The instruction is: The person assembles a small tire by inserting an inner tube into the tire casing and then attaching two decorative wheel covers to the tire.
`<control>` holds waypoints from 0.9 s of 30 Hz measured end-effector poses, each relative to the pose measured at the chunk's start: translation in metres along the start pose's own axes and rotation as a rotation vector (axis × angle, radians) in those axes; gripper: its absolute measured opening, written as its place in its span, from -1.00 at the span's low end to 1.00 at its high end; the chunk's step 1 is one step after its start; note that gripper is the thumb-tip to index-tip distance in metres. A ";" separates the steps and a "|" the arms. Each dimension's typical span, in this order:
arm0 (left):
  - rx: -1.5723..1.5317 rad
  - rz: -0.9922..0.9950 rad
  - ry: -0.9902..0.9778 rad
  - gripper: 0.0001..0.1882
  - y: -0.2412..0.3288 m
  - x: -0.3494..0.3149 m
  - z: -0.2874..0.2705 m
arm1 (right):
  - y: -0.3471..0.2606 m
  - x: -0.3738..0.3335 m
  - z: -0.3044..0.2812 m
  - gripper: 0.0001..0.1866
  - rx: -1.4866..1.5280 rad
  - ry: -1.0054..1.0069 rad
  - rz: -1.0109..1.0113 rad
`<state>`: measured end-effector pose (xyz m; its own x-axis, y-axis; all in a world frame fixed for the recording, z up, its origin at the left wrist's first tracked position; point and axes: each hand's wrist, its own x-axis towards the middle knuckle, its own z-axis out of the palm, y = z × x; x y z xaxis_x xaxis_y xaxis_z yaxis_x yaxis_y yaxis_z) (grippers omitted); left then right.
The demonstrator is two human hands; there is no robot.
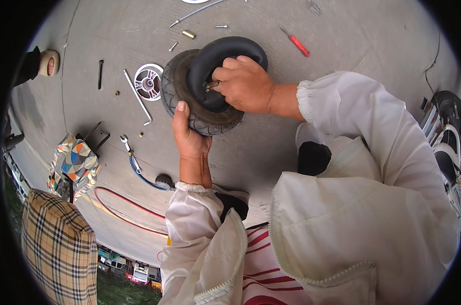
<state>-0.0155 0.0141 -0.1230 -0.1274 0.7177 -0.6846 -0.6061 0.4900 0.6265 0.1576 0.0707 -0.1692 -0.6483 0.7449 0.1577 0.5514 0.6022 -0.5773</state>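
A small black tyre with a ribbed tread is held tilted above the concrete floor in front of me. My left hand grips its near left edge, thumb over the tread and the other fingers hidden behind. A smooth, rounded black inner tube lies partly in the tyre and bulges out at its far side. Over the tyre's opening, my right hand is closed, pinching a short brass-coloured valve stem between thumb and fingers. The stem's base is hard to make out.
Left of the tyre lie a white wheel rim, a long bent metal rod and an open-end wrench beside a blue hose. Beyond are a brass sleeve and a red-handled screwdriver. Another person's foot stands far left.
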 end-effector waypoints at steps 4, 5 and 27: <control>0.000 -0.006 -0.012 -0.46 0.008 0.001 0.002 | -0.008 -0.001 -0.007 -0.71 0.003 -0.119 0.046; 0.024 0.003 -0.013 -0.44 0.009 0.002 0.005 | -0.010 -0.002 -0.011 -0.70 0.003 -0.142 0.062; 0.217 0.039 0.006 -0.46 0.001 0.002 -0.002 | -0.008 0.014 -0.009 -0.72 0.136 -0.224 0.191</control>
<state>-0.0181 0.0146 -0.1243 -0.1523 0.7358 -0.6599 -0.4176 0.5572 0.7177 0.1493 0.0787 -0.1551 -0.6472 0.7502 -0.1356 0.6093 0.4022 -0.6834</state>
